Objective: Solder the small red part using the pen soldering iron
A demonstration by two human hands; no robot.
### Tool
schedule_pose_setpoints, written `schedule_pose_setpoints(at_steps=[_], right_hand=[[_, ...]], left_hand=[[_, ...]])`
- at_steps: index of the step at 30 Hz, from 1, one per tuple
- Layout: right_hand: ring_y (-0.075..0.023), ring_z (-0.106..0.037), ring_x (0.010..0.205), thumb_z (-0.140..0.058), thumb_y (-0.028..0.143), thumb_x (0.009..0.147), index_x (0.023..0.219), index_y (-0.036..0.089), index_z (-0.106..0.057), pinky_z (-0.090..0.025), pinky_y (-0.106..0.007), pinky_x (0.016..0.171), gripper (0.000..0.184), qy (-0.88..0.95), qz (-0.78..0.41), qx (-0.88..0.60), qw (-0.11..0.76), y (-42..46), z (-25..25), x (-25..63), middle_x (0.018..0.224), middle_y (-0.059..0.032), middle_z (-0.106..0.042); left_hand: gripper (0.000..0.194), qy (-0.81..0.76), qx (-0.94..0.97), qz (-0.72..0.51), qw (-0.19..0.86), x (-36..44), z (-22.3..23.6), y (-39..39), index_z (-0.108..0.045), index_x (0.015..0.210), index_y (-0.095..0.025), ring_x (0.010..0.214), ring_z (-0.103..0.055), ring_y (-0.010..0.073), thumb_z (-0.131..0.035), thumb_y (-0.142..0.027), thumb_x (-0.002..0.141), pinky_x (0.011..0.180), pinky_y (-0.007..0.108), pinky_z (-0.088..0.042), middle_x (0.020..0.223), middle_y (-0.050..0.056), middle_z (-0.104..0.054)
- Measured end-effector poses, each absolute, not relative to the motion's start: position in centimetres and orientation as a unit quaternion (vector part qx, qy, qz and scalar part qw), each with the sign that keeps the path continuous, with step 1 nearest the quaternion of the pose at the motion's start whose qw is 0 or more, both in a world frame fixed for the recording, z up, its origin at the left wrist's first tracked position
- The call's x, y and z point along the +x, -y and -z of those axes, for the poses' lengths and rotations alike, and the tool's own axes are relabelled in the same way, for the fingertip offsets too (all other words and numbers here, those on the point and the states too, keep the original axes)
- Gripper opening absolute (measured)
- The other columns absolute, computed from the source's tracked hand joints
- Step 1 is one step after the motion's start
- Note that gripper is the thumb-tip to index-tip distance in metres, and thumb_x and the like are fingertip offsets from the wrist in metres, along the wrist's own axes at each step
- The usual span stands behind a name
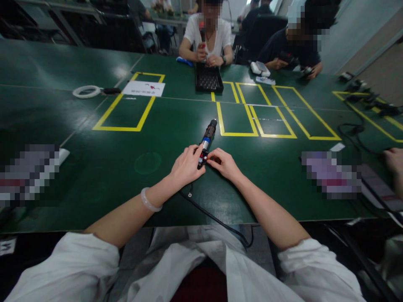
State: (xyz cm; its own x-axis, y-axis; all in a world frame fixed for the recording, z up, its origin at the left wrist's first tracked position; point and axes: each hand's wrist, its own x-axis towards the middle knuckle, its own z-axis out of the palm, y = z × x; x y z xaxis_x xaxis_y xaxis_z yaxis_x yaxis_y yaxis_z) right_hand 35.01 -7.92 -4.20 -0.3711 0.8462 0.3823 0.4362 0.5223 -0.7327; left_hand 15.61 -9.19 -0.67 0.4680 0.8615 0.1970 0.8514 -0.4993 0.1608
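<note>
An electric screwdriver (208, 136) lies on the green table (110, 180) in front of me, its tip pointing away and a little right. Its casing looks opened, with a blue and silver motor showing. My left hand (188, 162) is closed over its near end from the left, fingers resting on the body. From the right, my right hand (224, 162) pinches at small red and black parts near the same end. My fingertips hide exactly what is between them. A black cable (214, 218) with a small ring terminal (189, 195) runs below my hands and over the table edge.
Yellow tape outlines (237, 134) mark the table. A black tray (209, 79) stands before a person holding a tool (202, 33). A paper sheet (144, 88) and a white ring (87, 92) lie left. A blurred phone-like object (330, 173) and another person's hand (395, 161) are right.
</note>
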Motion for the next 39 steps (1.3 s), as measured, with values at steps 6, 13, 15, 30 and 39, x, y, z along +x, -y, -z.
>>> schedule_pose_setpoints(at_steps=[6,13,15,30,39], right_hand=[[-0.0145,-0.056,0.074,-0.062,0.025,0.091,0.09,0.019,-0.068,-0.047,-0.028,0.07,0.009,0.774,-0.267,-0.409,0.403,8.1,3.8,35.0,0.089,-0.0041,-0.061],[-0.0142,-0.059,0.069,-0.057,0.026,0.09,0.096,0.019,-0.068,-0.046,-0.028,0.066,0.014,0.728,-0.324,-0.446,0.409,8.3,3.9,35.3,0.084,-0.0026,-0.069],[-0.0141,-0.06,0.069,-0.056,0.028,0.09,0.097,0.019,-0.066,-0.047,-0.028,0.067,0.014,0.714,-0.347,-0.444,0.416,8.3,4.0,35.4,0.084,-0.0021,-0.069],[-0.014,-0.059,0.074,-0.058,0.03,0.091,0.101,0.019,-0.063,-0.046,-0.027,0.068,0.016,0.727,-0.365,-0.424,0.397,8.3,3.9,35.3,0.089,-0.0029,-0.067],[-0.0127,-0.056,0.069,-0.058,0.028,0.09,0.096,0.019,-0.066,-0.045,-0.026,0.066,0.013,0.747,-0.344,-0.424,0.378,8.3,3.7,35.4,0.085,-0.0022,-0.066]], left_hand=[[0.066,-0.504,0.855,-0.123,0.014,15.7,0.6,9.3,-0.037,0.147,-0.014,0.113,-0.051,0.0303,-0.055,-0.037,0.088,0.092,0.041,-0.05,0.133,0.016,-0.048],[0.063,-0.525,0.842,-0.123,0.012,16.1,0.2,8.9,-0.042,0.143,-0.019,0.109,-0.053,0.0295,-0.054,-0.052,0.091,0.087,0.038,-0.049,0.123,0.014,-0.052],[0.061,-0.531,0.838,-0.121,0.009,16.2,0.2,8.6,-0.045,0.141,-0.02,0.107,-0.054,0.029,-0.053,-0.053,0.091,0.085,0.038,-0.049,0.12,0.014,-0.053],[0.063,-0.599,0.797,-0.079,0.012,11.5,-0.6,5.3,-0.036,0.151,-0.033,0.108,-0.054,0.0319,-0.05,-0.052,0.093,0.085,0.042,-0.05,0.126,0.014,-0.047],[0.069,-0.709,0.701,-0.074,0.03,0.6,-0.2,0.1,-0.04,0.151,-0.028,0.111,-0.05,0.0354,-0.051,-0.057,0.09,0.091,0.052,-0.046,0.131,0.017,-0.045]])
